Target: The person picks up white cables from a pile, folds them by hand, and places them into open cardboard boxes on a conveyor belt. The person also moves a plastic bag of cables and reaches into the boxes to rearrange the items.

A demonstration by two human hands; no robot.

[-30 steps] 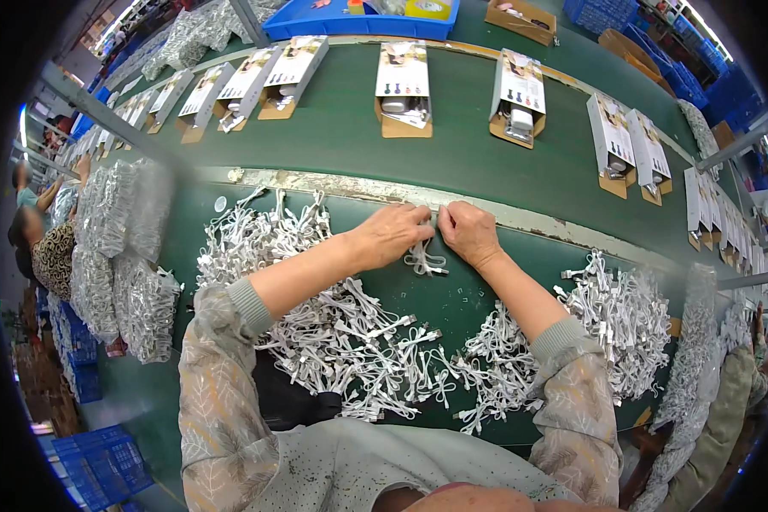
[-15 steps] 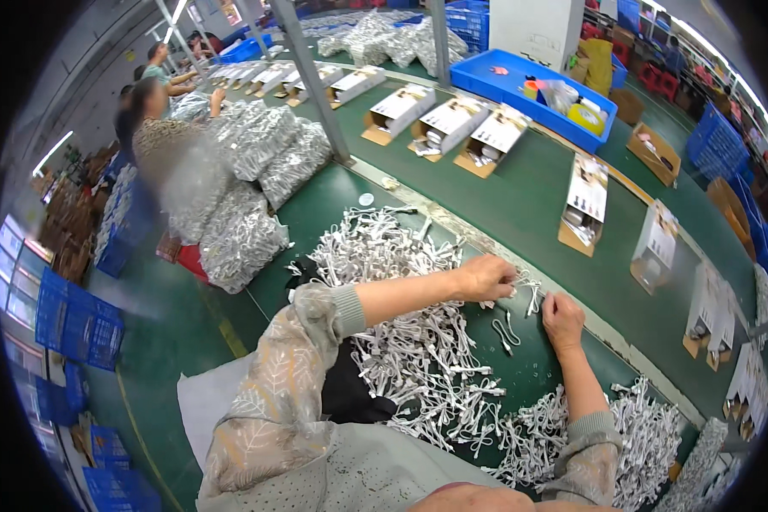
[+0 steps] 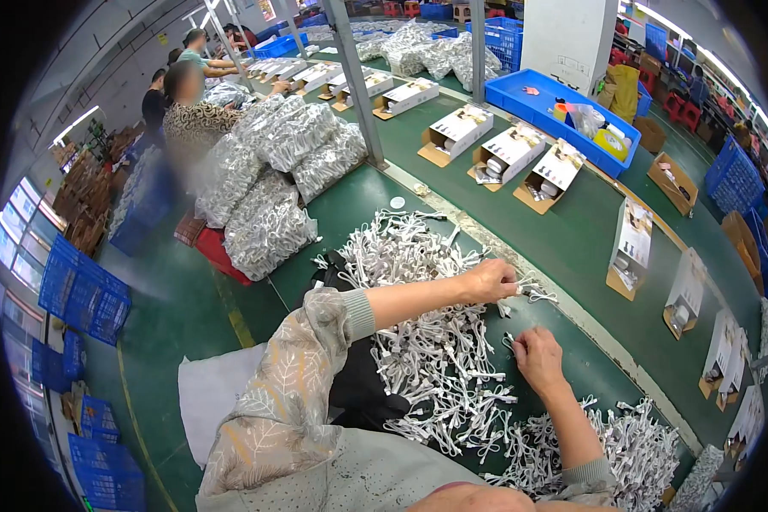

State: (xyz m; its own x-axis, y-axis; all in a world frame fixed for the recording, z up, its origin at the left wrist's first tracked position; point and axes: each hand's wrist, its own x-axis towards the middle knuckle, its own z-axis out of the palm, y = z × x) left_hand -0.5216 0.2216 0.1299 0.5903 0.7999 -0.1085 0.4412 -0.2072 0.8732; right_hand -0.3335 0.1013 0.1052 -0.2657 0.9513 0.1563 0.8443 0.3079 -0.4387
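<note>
Closed fingers on my left hand (image 3: 489, 282) grip several short white cables (image 3: 538, 292), which stick out on the right beside the belt's edge. My right hand (image 3: 539, 357) is lower and to the right, its fingertips pinched at a single white cable (image 3: 509, 340) on the green table. Most of that cable is hidden by the fingers. A big loose heap of white cables (image 3: 435, 367) spreads under and beside my left forearm. Another pile of white cables (image 3: 631, 444) surrounds my right forearm.
Past a pale ledge (image 3: 576, 316), a green conveyor belt (image 3: 563, 235) carries open printed boxes (image 3: 631, 243). Bags of wrapped cables (image 3: 269, 222) are stacked at left, next to a metal post (image 3: 354, 85). A blue tray (image 3: 520, 90) stands behind the belt. Co-workers (image 3: 188, 111) are at far left.
My right hand has moved left and down to the lone cable, which its fingers now pinch. My left hand keeps its cables. The view has shifted, and the boxes appear farther right.
</note>
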